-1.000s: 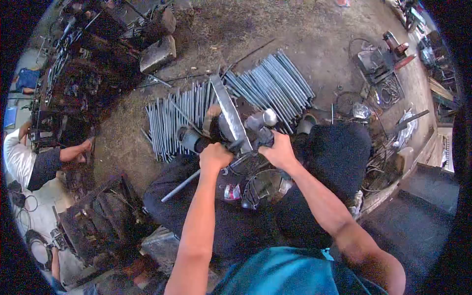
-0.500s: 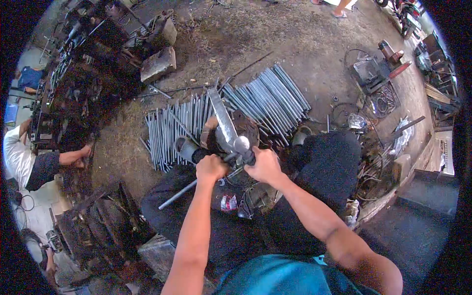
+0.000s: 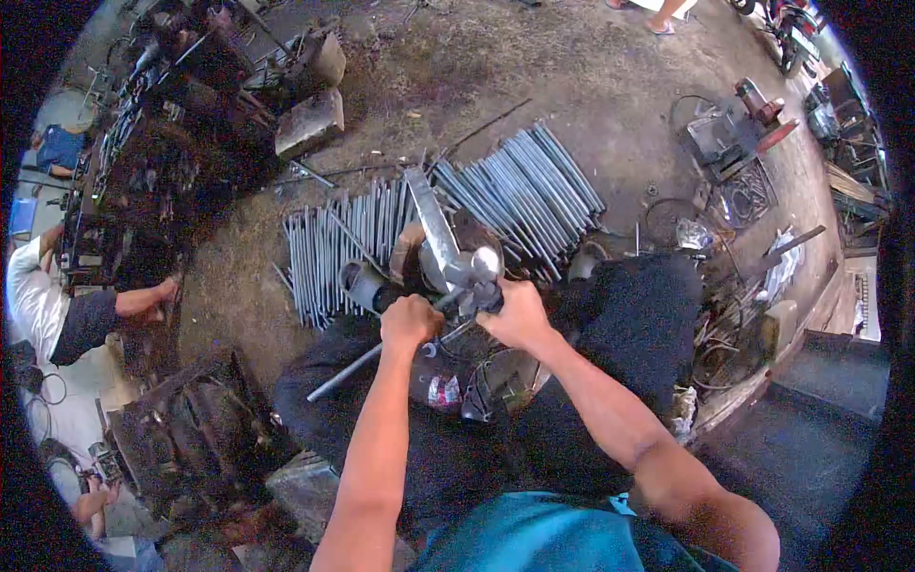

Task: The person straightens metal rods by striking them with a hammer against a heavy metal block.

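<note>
My left hand is closed round a grey metal rod, whose lower end slants out toward my leg. Close beside it, my right hand is closed on a dark part just below a round metal knob. The exact shape of that dark part is hard to make out. A long flat metal bar points away from the knob. Rows of grey metal rods lie on the ground, one bundle at left and another at right.
A stone block lies beyond the left bundle. Dark machinery fills the left side, near a seated person's leg. A metal vise-like device is at right, with a motorcycle behind. Another person's foot shows at top.
The round knob has shifted slightly up and right, with my right hand a little higher. My left hand and the rod have barely moved.
</note>
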Available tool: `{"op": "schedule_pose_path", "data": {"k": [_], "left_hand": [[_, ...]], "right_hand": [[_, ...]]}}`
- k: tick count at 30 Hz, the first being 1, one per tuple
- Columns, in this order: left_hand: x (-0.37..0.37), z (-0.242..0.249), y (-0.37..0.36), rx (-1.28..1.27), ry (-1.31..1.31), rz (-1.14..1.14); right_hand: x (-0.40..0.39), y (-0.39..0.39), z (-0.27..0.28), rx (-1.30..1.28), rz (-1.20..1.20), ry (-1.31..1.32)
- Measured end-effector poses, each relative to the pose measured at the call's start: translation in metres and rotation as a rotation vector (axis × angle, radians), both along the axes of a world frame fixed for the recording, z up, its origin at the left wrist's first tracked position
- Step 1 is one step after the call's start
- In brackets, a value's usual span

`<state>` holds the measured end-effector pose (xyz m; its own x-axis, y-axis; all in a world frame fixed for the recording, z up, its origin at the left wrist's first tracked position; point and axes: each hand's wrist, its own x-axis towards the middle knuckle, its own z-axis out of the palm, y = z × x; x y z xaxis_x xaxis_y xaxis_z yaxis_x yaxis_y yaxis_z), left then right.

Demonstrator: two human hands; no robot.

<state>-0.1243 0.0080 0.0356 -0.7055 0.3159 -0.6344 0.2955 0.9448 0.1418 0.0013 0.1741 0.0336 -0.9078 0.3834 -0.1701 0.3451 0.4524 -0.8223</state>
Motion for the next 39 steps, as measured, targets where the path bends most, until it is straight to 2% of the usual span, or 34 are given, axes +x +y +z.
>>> {"op": "schedule_pose_path", "data": {"k": [2, 4, 6, 8, 9, 11, 13, 15, 16, 17, 19, 21, 23, 24, 27, 29, 30, 32, 33, 35, 37, 38, 39], "left_hand": [[-0.008, -0.015, 0.001, -0.035, -0.044, -0.003], [-0.004, -0.013, -0.002, 0.026, -0.005, -0.003], [-0.007, -0.015, -0.001, -0.026, -0.049, -0.001], [-0.008, -0.013, -0.001, -0.033, -0.06, -0.046], [-0.006, -0.004, 0.001, -0.043, -0.042, -0.024], [-0.001, 0.009, 0.006, -0.046, -0.016, -0.001], [-0.001, 0.013, 0.011, -0.056, 0.004, 0.048], [-0.004, -0.002, 0.006, -0.06, -0.026, 0.031], [-0.008, -0.008, 0.005, -0.049, -0.054, 0.009], [-0.009, -0.013, 0.001, -0.036, -0.078, -0.006], [-0.002, -0.009, 0.0, -0.013, -0.043, 0.039], [-0.004, -0.006, 0.002, -0.029, -0.044, 0.036], [-0.009, -0.012, 0.001, -0.069, -0.07, 0.009], [-0.003, -0.004, 0.002, -0.067, -0.057, 0.031], [-0.004, -0.001, 0.002, -0.056, -0.034, 0.053], [-0.001, 0.003, -0.004, 0.103, -0.059, 0.025], [-0.005, -0.009, 0.002, -0.029, -0.035, 0.009], [-0.005, -0.015, 0.002, -0.047, -0.035, -0.009], [-0.004, -0.014, 0.001, -0.06, -0.024, -0.029], [-0.004, -0.01, 0.001, -0.046, -0.046, -0.022], [0.001, 0.007, 0.003, -0.037, -0.062, -0.048], [0.002, 0.005, 0.002, -0.037, -0.063, -0.047], [0.003, 0.003, 0.001, -0.034, -0.05, -0.014]], "right_hand": [[0.0, 0.0, 0.023, 0.056, -0.007, 0.261], [-0.002, -0.001, 0.034, -0.104, -0.061, 0.341], [0.002, -0.007, 0.026, -0.179, -0.118, 0.411], [0.009, -0.003, 0.002, 0.03, -0.061, 0.112], [0.009, -0.003, -0.007, 0.032, -0.067, 0.118], [0.008, 0.0, -0.018, 0.098, -0.03, -0.203], [0.003, 0.007, -0.002, 0.053, -0.061, -0.187], [0.002, 0.006, 0.014, 0.061, -0.057, -0.181], [0.003, 0.006, 0.019, 0.025, -0.072, 0.017], [0.003, 0.005, 0.027, 0.02, -0.064, 0.006], [-0.001, 0.0, 0.041, -0.17, -0.131, 0.435], [0.001, -0.005, 0.028, -0.169, -0.191, 0.51], [0.009, 0.0, -0.002, 0.149, -0.019, 0.071], [0.001, 0.0, -0.007, 0.183, 0.045, -0.194], [0.002, 0.005, -0.009, 0.211, 0.05, -0.116], [0.0, 0.004, 0.011, 0.193, 0.053, -0.157], [-0.002, 0.004, 0.027, 0.144, 0.023, -0.029], [-0.001, 0.004, 0.03, 0.122, -0.035, 0.323], [-0.005, 0.0, 0.037, 0.007, -0.084, 0.447], [-0.004, -0.008, 0.013, -0.088, -0.186, 0.54], [0.006, 0.002, 0.002, 0.225, 0.022, 0.148], [0.009, 0.002, -0.001, 0.361, 0.092, -0.253], [0.01, 0.004, -0.002, 0.362, 0.094, -0.253]]}}
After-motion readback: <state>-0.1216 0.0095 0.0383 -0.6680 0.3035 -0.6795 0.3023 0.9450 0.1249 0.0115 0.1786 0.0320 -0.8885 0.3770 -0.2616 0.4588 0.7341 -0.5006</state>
